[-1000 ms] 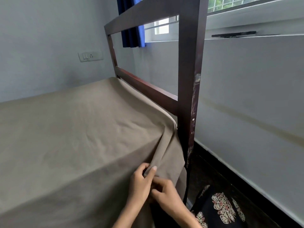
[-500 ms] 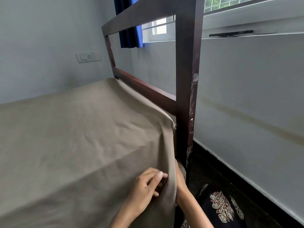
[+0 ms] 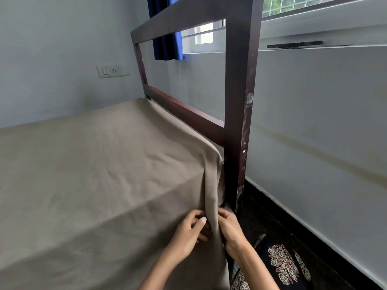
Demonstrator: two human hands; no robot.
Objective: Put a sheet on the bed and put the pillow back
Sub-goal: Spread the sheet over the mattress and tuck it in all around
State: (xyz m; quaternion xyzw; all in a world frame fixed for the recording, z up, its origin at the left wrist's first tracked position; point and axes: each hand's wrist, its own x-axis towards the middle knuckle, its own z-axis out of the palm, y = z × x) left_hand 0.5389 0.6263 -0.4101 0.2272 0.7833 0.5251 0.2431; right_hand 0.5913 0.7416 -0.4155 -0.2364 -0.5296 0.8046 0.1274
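Sheet (image 3: 109, 168) fold pinched by both hands, left (image 3: 189, 233) and right (image 3: 229, 229); fingertips partly hidden

Head view looks down, close over the bed (image 3: 83, 164) corner

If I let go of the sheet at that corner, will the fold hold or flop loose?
Probably flops: the sheet hangs in a soft vertical fold where the left hand and right hand pinch it beside the bedpost. It looks thin and light, creasing easily on top. It seems matte, so likely not slippery.
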